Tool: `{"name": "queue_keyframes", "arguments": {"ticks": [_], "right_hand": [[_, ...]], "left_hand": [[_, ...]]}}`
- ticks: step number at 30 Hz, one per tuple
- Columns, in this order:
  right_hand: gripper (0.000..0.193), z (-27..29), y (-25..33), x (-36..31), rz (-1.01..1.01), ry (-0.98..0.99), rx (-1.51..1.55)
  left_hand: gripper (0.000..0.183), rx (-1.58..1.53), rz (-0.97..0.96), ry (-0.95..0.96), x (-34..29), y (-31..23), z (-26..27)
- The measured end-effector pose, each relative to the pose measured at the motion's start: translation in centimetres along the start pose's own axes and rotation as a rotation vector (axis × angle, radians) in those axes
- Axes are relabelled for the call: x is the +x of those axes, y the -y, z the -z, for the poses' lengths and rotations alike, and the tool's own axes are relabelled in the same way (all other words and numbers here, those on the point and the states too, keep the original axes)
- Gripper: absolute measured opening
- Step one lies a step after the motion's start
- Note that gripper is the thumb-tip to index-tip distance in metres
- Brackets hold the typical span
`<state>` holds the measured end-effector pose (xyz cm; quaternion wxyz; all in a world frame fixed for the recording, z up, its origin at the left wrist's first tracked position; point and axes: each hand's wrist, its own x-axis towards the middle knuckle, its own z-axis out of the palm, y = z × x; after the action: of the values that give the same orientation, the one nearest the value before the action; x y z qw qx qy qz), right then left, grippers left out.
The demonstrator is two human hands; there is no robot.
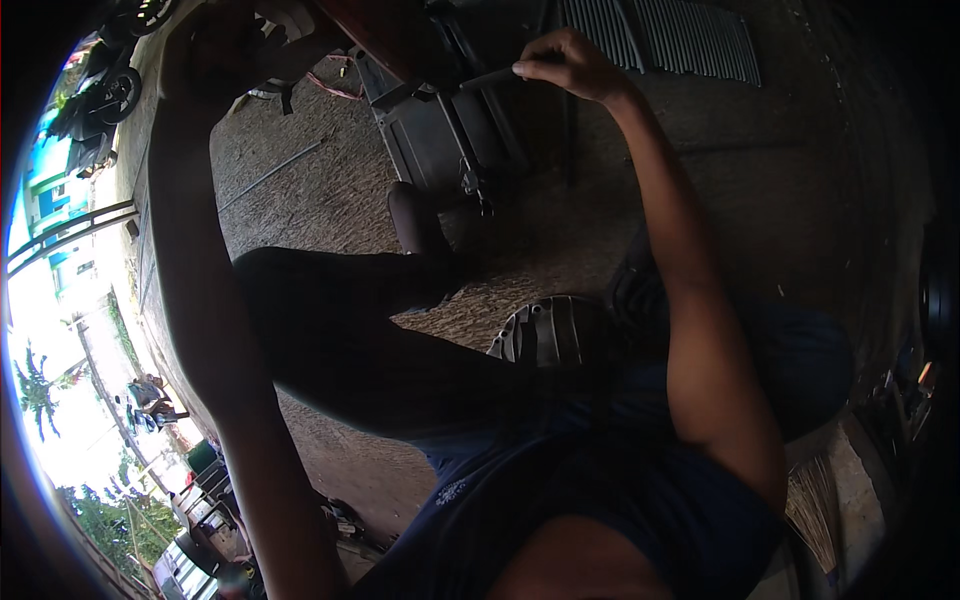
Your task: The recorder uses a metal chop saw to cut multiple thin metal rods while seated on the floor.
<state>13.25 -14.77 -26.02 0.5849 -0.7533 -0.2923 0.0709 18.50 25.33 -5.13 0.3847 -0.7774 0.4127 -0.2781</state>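
My right hand (575,65) reaches out at the upper middle, its thumb and fingers pinched on the near end of a short dark bar (488,80). The bar runs left toward a red part (375,35) with dark metal pieces under it. At the upper left, my left hand (220,55) is in deep shadow beside a pale curved part (290,20). The picture's edge cuts it off, and its fingers cannot be made out. Below the red part lies a dark, flat tray-like panel (410,150), with a thin metal rod or cable (465,160) in front.
A ribbed grey metal sheet or row of rods (690,40) lies at the upper right. A metal casing (545,335) sits on the floor between my legs. A thin rod (270,172) lies at left. Motorbikes (110,95) stand far left; a broom (812,510) lies lower right.
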Motion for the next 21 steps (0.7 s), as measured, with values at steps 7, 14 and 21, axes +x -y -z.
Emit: {"name": "queue_keyframes", "arguments": {"ticks": [7, 14, 21], "right_hand": [[0.03, 0.2, 0.5, 2.3, -0.022, -0.005, -0.306], [0.035, -0.3, -0.2, 4.5, 0.131, -0.117, -0.445], [0.036, -0.7, 0.4, 5.9, 0.135, -0.053, -0.568]], "left_hand": [[0.035, -0.017, -0.01, 0.011, -0.1, 0.4, 0.2], [0.033, -0.034, -0.02, 0.018, 0.0, 0.6, 0.0], [0.032, -0.053, -0.024, 0.032, 0.3, 0.5, 0.1]]}}
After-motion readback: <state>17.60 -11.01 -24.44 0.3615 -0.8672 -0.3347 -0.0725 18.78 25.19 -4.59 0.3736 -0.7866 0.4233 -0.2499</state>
